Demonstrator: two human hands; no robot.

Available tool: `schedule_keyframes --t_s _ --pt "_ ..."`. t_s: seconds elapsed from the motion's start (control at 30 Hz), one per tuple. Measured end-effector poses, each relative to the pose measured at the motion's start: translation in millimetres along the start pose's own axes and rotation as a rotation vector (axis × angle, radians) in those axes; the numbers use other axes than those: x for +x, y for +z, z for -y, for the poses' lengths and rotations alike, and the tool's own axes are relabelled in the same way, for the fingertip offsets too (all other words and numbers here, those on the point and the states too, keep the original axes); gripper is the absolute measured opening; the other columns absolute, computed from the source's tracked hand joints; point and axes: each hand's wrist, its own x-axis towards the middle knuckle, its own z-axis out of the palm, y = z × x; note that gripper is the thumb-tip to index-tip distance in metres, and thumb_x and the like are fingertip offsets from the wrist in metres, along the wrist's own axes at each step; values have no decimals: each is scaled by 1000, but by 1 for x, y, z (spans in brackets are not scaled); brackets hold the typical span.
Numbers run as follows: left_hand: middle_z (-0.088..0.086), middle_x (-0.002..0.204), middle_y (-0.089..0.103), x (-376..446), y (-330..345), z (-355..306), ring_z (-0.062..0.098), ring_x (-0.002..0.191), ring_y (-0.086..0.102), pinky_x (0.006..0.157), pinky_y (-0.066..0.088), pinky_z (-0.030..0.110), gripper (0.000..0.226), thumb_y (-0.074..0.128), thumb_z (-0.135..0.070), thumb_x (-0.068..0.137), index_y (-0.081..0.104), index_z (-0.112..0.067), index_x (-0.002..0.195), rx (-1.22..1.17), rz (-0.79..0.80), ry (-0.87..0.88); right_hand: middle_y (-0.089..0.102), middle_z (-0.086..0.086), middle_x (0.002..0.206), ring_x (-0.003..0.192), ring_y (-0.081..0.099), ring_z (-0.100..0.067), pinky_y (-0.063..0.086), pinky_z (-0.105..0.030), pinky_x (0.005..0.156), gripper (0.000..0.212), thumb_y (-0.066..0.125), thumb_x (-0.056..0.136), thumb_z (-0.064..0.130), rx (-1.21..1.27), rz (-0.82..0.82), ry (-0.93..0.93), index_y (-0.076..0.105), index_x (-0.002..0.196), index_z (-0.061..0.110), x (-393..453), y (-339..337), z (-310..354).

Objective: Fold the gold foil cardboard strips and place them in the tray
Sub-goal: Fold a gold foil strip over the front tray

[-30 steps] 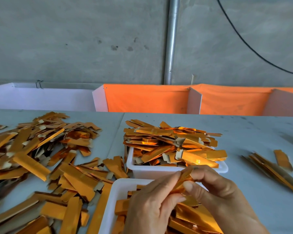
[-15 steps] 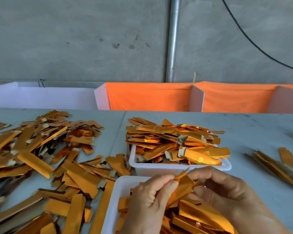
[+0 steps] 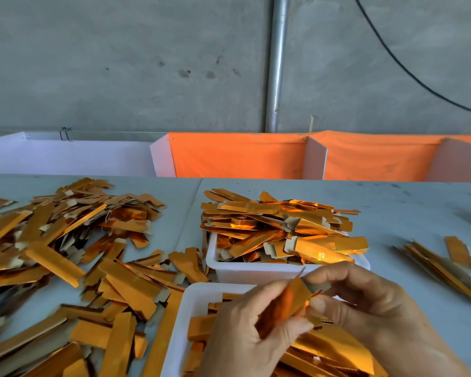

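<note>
I hold one gold foil strip (image 3: 288, 303) between both hands, just above the near tray (image 3: 186, 317). My left hand (image 3: 245, 330) pinches its lower part between thumb and curled fingers; my right hand (image 3: 365, 303) pinches its upper end, thumb below and fingertips curled over the grey tab. The strip tilts up to the right, and its lower end is hidden behind my left thumb, so I cannot tell how far it is folded.

The near tray is cut off by the bottom edge, and my hands cover most of the strips lying in it. Just behind it stands the far tray (image 3: 256, 270), heaped above its rim with strips; its right corner is hidden by my right fingers.

I can read no writing or label anywhere.

On the grey table (image 3: 392, 208) a loose pile of strips (image 3: 65, 254) spreads to the left, running out of view at the left and bottom edges. A smaller bundle (image 3: 441, 265) lies to the right, blurred. Beyond the table stand white and orange panels (image 3: 237, 156), then a concrete wall with a metal pipe (image 3: 278, 63) and a black cable (image 3: 408, 69).
</note>
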Motion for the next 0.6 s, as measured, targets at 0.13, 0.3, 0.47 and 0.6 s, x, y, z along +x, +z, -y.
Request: schedule_keyframes --t_s 0.13,0.3,0.47,0.6 --pt "-12 100 67 1 -1 5 5 97 62 86 51 26 43 64 -60 69 50 -62 110 -65 7 -68 73 -4 92 86 71 -19 58 -25 72 24 76 67 43 14 -3 24 76 82 25 -2 2 3" --pt "-24 109 61 2 -5 8 -1 109 54 90 47 17 44 57 -68 65 49 -68 108 -74 63 -60 73 -9 88 78 72 -22 58 -26 67 15 63 72 14 56 -41 101 72 82 18 -5 1 2" --pt "-39 119 51 2 -7 9 -12 117 45 88 37 3 49 60 -62 71 41 -70 115 -37 90 -29 72 -6 79 73 73 -25 58 -24 64 35 56 86 -12 27 -68 148 74 82 18 -5 0 -2" --pt "-32 115 56 2 -7 11 -8 113 50 91 42 11 45 60 -63 67 47 -67 110 -33 102 -26 71 -7 78 74 72 -24 58 -25 65 34 59 87 -5 -13 -14 174 72 77 25 -2 -2 1"
